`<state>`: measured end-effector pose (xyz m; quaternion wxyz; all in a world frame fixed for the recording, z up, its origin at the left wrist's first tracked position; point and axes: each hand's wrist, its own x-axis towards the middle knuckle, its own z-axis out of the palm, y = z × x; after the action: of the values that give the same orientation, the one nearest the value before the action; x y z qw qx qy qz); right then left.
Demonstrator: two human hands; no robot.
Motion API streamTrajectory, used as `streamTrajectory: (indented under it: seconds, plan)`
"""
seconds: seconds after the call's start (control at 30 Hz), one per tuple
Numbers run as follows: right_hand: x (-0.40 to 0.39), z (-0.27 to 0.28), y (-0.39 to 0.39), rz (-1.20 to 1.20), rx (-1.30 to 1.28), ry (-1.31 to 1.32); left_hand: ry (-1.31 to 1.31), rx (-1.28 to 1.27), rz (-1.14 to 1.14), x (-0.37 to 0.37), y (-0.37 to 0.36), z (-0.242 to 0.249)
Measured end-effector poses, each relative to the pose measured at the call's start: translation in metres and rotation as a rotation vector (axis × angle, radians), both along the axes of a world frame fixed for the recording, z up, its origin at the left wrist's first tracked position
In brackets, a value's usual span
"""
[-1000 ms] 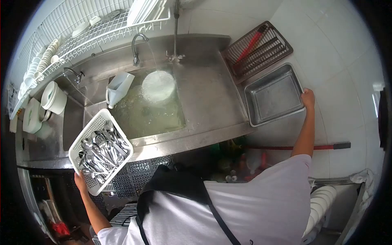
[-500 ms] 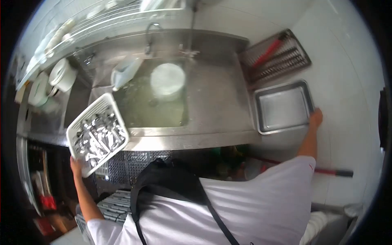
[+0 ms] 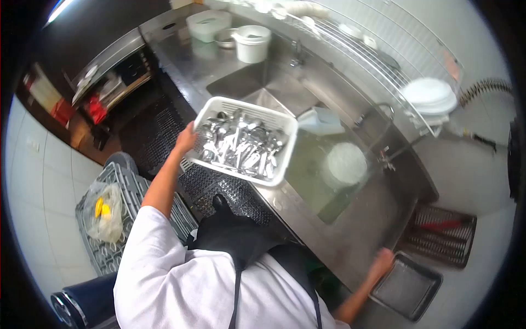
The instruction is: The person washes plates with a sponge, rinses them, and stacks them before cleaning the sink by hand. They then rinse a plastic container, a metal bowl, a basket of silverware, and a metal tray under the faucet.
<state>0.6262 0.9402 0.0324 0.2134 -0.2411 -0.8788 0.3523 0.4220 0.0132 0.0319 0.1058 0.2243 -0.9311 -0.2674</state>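
Observation:
My left hand [image 3: 187, 139] grips the near-left edge of a white plastic basket [image 3: 291, 151], its fingers partly hidden by the rim. Heaped inside the basket is metal cutlery [image 3: 241, 147], with spoons among it. The basket hangs tilted over the front edge of the sink counter. Smeared by motion, my right hand [image 3: 382, 264] is beside the upper left corner of a shallow metal tray [image 3: 408, 288]. Whether its fingers touch the tray, I cannot make out.
Cloudy water fills a sink [image 3: 312, 189] holding a round white object [image 3: 346, 164] and a pale plastic jug [image 3: 320, 122]. A second basin [image 3: 235, 82] lies left of it, with a white bucket [image 3: 253, 46] behind. A wire rack [image 3: 378, 66] carries plates. A brown basket [image 3: 444, 233] stands beyond the tray.
My view has turned to the left. The cutlery basket is now over the counter's front edge. My right hand has moved from the tray's right edge to its left side.

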Motion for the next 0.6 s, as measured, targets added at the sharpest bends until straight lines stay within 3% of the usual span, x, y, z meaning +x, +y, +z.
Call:
streamTrajectory:
  seconds: [0.03,0.07,0.17,0.23,0.33,0.43,0.5,0.6]
  plan:
    - [-0.032,0.022,-0.109,0.096,-0.328,-0.041,-0.008,0.026,-0.016,0.003,0.004,0.006]
    - [-0.061,0.005,-0.179,0.224,-0.536,-0.057,0.016,0.050,-0.030,0.006,0.009,0.012]
    - [-0.133,-0.011,-0.350,0.551,-0.721,-0.266,0.053,0.115,-0.063,0.013,0.010,0.019]
    - [-0.168,-0.012,-0.425,0.699,-0.606,-0.131,0.067,0.150,-0.077,0.017,0.008,0.019]
    - [-0.214,0.014,-0.489,0.682,-0.167,-0.124,0.141,0.265,-0.128,0.021,0.008,0.022]
    - [-0.236,0.032,-0.525,0.461,0.050,-0.232,0.061,0.286,-0.040,0.026,0.013,0.043]
    - [-0.252,0.021,-0.529,0.470,-0.057,-0.244,0.038,0.269,-0.003,0.028,0.006,0.043]
    - [-0.268,0.014,-0.550,0.512,0.025,-0.133,-0.019,0.361,0.021,0.022,-0.016,0.047]
